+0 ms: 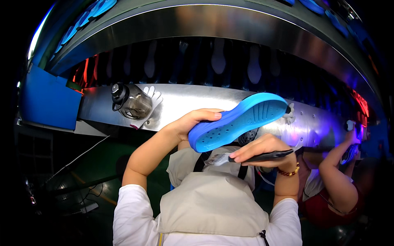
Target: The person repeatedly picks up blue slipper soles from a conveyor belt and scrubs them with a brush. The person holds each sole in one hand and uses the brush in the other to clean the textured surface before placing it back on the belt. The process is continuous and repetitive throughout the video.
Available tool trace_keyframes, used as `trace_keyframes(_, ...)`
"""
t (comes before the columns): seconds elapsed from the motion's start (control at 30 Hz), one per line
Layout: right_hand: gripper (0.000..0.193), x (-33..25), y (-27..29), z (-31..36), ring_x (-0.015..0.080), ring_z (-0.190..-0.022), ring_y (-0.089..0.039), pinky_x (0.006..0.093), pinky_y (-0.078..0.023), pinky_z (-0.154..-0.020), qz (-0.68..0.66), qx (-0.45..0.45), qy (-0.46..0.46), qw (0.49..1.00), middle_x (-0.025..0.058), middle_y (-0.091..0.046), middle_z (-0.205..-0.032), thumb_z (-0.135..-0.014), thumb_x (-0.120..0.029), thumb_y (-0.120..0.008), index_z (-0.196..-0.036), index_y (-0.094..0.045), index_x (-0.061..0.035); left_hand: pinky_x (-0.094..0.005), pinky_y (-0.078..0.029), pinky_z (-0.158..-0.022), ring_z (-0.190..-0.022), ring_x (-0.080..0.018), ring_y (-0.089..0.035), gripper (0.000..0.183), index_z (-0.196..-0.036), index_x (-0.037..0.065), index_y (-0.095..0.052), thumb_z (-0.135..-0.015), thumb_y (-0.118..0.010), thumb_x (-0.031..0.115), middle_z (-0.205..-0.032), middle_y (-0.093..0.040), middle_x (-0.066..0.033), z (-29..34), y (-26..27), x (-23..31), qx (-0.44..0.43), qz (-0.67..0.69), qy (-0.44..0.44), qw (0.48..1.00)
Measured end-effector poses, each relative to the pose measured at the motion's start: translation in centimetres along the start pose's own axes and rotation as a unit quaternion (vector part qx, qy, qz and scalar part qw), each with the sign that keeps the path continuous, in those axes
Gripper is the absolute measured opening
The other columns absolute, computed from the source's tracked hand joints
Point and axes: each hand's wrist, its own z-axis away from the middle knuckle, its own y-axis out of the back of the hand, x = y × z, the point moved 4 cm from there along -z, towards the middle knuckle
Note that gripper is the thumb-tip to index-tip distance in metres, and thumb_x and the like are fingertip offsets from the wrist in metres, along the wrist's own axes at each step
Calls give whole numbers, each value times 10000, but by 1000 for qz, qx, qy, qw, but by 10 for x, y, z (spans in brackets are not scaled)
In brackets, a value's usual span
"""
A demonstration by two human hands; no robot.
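A bright blue shoe sole (242, 121) is held up at a slant in front of me, its hollow side with ridges and small holes showing. My left hand (200, 118) is closed on its lower left end, thumb over the rim. Just below the sole, my right hand (262, 146) grips a brush by its black handle (275, 155). The brush's pale bristles (217, 159) point left, apart from the sole, over my beige apron (213, 205).
A dark see-through bottle (137, 102) stands on the metal ledge (184, 98) beside a white glove (156, 99). Behind runs a dark tunnel with several soles (218, 57) inside. A blue box (47, 98) is at the left. A co-worker's arm (338, 170) reaches in at the right.
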Motion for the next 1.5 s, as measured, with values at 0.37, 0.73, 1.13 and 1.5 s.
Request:
trace_keyframes(0.37,194,-20,28,2,267,-902,-619,320,-492,-790,112,-36,-41,992,156,-633,-956,-695,14,-658,-888,-643,12,-330,-381,-923,-1061,-265,-503,627,-1250,-50,-398,-745,-530,297,-1196,-484,-202,13,-2,11,22,-140,92,986)
trace_keyframes(0.73,226,20,35,17,256,-904,-615,302,-496,-783,5,209,-102,973,180,-625,-958,-682,60,-659,-902,-635,16,-312,-415,-880,-1004,-253,-537,685,-1218,-57,-437,-740,-560,419,-1129,-530,-208,33,21,19,15,-116,-19,993)
trace_keyframes(1.13,169,33,11,5,193,-834,-589,269,-457,-740,76,317,-77,942,125,-628,-881,-689,-16,-653,-856,-646,6,-457,-365,-942,-1132,-343,-436,967,-1325,39,-273,-726,-88,775,-1230,-433,-208,-28,27,-29,-34,213,-192,957)
trace_keyframes(1.5,148,-2,-33,-10,220,-764,-610,311,-475,-670,197,87,32,976,76,-630,-779,-627,-22,-649,-772,-621,-28,-409,-471,-827,-993,-251,-526,819,-1207,43,-405,-806,-102,689,-1067,-516,-134,-18,32,-19,77,188,-274,940)
